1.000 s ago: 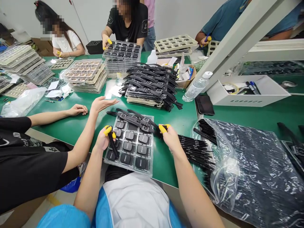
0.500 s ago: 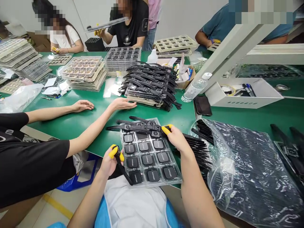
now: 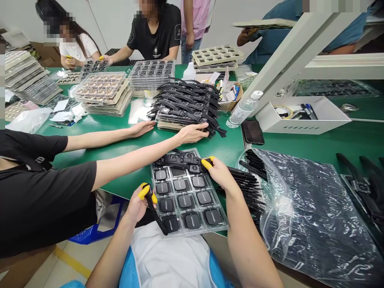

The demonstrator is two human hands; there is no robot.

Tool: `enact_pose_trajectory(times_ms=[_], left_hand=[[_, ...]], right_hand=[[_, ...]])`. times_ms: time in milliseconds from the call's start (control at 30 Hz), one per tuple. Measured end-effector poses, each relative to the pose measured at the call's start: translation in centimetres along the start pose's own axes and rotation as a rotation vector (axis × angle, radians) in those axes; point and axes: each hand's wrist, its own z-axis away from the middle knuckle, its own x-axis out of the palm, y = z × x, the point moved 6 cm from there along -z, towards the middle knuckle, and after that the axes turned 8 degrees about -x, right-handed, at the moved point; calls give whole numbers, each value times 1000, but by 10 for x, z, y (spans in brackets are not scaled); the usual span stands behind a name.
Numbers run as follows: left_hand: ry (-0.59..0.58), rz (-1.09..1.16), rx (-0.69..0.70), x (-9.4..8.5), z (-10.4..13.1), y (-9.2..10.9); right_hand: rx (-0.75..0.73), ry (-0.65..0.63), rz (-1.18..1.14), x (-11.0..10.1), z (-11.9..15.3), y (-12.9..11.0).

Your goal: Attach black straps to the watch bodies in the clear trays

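In my left hand (image 3: 138, 206), yellow finger covers pinch a black smartwatch (image 3: 147, 191) whose strap hangs down over the near left corner of the tray. My right hand (image 3: 221, 173), also with yellow finger covers, is closed at the far right corner on the black strap (image 3: 207, 161) of a watch. Between my hands a clear plastic tray (image 3: 221, 231) leans on the table edge and my lap. Its pockets hold several dark square pieces (image 3: 185, 201). More strapped watches (image 3: 180, 161) lie across its far end, partly behind a co-worker's arm.
A co-worker's hands (image 3: 192, 134) reach in from the left to a stack of strapped watches (image 3: 186, 100). Black straps (image 3: 244, 192) and a clear bag (image 3: 318, 216) lie at right. Beyond are a bottle (image 3: 244, 110), a phone (image 3: 253, 132), a white box (image 3: 306, 124) and tray stacks (image 3: 100, 94).
The co-worker's hands have moved right to both sides of the watch stack. Across the table, one person has lowered a tray and another has raised one. My hands stay nearly still.
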Motion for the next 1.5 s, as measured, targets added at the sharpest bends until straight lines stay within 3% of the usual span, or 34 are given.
enact_pose_trajectory(times_ms=[100,167,233,433,500,567,600,667,733,833,900,933,1000,1133,1500], left_hand=[[5,3,-7,9,1,5],[-10,24,-24,32,-12,13],[-36,50,-57,68,-41,24],[-112,54,-87,204,-164,83],[-133,54,-106,237,-185,103],[-146,54,-121,251,-182,115],[-148,54,-123,248,-172,116],[-138,53,-112,222,-133,105],[-111,51,-92,170,-80,79],[-18,34,7,75,-13,34],[41,-1,56,29,6,12],[47,-5,65,15,8,5],[58,-13,57,4,3,-1],[70,-11,41,9,-8,1],[101,-3,52,7,-6,2]], right_hand=[[4,-7,-7,1,1,-1],[5,-10,-7,1,1,-4],[4,-12,-6,0,2,-8],[26,-14,-18,0,4,-14],[20,-3,-14,0,5,-13],[10,7,-12,0,5,-10],[7,8,-14,0,4,-8],[6,5,-15,1,4,-3],[8,3,-7,1,3,1],[9,21,21,0,3,4],[-1,41,33,-1,3,3],[-8,49,38,-2,2,2],[-15,59,52,-2,2,-1],[-24,51,68,-3,1,-7],[-13,37,43,-4,1,-18]])
